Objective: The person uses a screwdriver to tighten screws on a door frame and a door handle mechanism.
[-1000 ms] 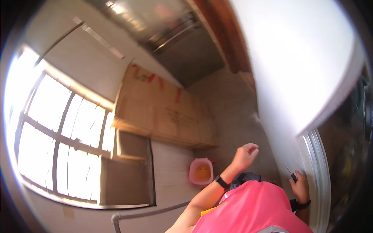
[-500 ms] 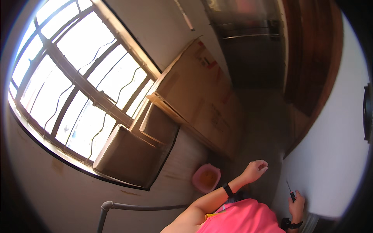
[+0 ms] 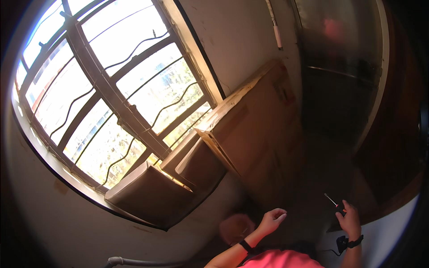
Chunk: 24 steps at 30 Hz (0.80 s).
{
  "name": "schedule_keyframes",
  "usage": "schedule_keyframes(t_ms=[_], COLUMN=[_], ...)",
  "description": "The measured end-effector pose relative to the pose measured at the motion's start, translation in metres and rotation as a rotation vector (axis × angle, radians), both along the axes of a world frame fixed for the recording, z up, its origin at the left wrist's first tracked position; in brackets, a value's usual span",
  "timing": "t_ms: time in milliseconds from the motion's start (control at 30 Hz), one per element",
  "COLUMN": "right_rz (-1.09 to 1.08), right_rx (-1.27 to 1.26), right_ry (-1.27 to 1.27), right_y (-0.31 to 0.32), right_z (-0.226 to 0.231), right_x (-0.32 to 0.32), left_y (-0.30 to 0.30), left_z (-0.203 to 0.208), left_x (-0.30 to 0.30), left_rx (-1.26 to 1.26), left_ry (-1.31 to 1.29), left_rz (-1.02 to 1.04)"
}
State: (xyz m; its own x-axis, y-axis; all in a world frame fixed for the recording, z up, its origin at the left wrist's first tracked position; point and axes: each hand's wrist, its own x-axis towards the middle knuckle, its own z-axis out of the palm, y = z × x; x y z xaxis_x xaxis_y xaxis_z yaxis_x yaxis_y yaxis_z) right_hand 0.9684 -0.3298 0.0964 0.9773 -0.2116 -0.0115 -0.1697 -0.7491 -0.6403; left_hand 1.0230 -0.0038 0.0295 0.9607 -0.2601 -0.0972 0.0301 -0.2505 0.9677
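Note:
My right hand (image 3: pixel 351 220) is closed around the dark handle of a screwdriver (image 3: pixel 331 200). Its thin metal shaft points up and to the left, with the tip touching nothing. To its left, my left hand (image 3: pixel 272 220) is loosely curled, and nothing shows in its fingers. That hand hangs in front of a large brown cardboard box (image 3: pixel 254 134), apart from it. Both wrists wear dark bands, and a small black device (image 3: pixel 342 244) with a cord sits by the right wrist.
A barred window (image 3: pixel 120 98) fills the left, with smaller cardboard boxes (image 3: pixel 152 194) on its sill. Below stands a pink bin (image 3: pixel 236 228), near a grey pipe (image 3: pixel 143 262). Dark wooden furniture (image 3: pixel 397 169) and a white surface (image 3: pixel 397 236) lie to the right.
The view has turned, so the window and boxes sit further right and the white surface shows less. My left hand is lower and further left in view; the screwdriver stays in my right hand.

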Motion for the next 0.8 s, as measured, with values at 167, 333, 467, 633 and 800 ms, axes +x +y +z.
schedule_keyframes(t_ms=[167, 333, 467, 633, 800], right_rz=[0.247, 0.468, 0.491, 0.515, 0.69], right_rx=[0.036, 0.118, 0.111, 0.204, 0.518], right_ry=[-0.113, -0.297, -0.478, -0.645, -0.689], right_y=[-0.003, -0.012, -0.037, -0.021, 0.06], right_z=[0.03, 0.049, 0.095, 0.159, 0.201], right_x=[0.115, 0.222, 0.309, 0.396, 0.448], left_y=[0.022, 0.027, 0.018, 0.009, 0.018], left_z=[0.0, -0.007, 0.014, 0.035, 0.058], left_x=[0.019, 0.035, 0.034, 0.034, 0.04], left_rx=[-0.081, -0.085, -0.107, -0.288, -0.215], left_ry=[0.092, 0.033, 0.014, -0.027, -0.022], left_rz=[0.316, 0.619, 0.815, 0.965, 1.04])
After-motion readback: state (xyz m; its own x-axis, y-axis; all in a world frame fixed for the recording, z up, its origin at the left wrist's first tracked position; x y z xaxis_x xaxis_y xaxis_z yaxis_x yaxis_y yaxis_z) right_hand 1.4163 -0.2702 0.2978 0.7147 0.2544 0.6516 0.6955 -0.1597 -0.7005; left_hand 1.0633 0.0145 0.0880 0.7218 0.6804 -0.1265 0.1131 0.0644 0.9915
